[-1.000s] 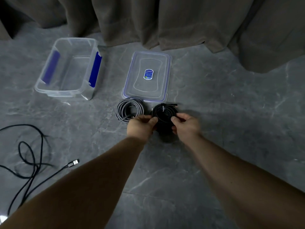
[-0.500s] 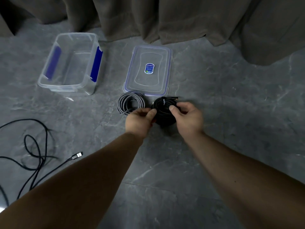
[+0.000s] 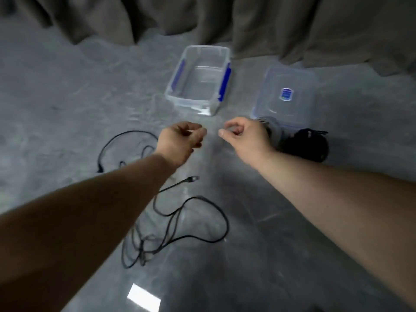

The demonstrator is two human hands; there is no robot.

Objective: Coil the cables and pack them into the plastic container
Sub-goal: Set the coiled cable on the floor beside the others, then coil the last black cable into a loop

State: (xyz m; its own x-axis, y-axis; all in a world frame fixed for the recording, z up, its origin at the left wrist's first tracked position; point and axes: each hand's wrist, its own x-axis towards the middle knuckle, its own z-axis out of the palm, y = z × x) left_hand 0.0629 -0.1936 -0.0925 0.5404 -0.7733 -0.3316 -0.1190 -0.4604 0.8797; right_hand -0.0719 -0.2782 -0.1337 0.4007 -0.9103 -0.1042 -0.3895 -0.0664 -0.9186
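A clear plastic container (image 3: 177, 97) with blue clips stands open and empty at the centre back. Its lid (image 3: 299, 109) lies flat to the right. A coiled black cable (image 3: 308, 147) rests on the floor in front of the lid, with a coiled grey cable (image 3: 273, 129) beside it, half hidden by my right hand. A loose black cable (image 3: 177, 219) sprawls uncoiled on the floor under my arms. My left hand (image 3: 180, 140) and my right hand (image 3: 243, 136) hover above the floor with fingers loosely curled, holding nothing.
Grey curtains (image 3: 225, 19) hang along the back, reaching the grey stone floor (image 3: 67, 97). A bright reflection (image 3: 144, 297) shines on the floor near the bottom.
Both hands have let go of the black coil, which now lies on the floor. The view has swung left, bringing the loose black cable under my arms.
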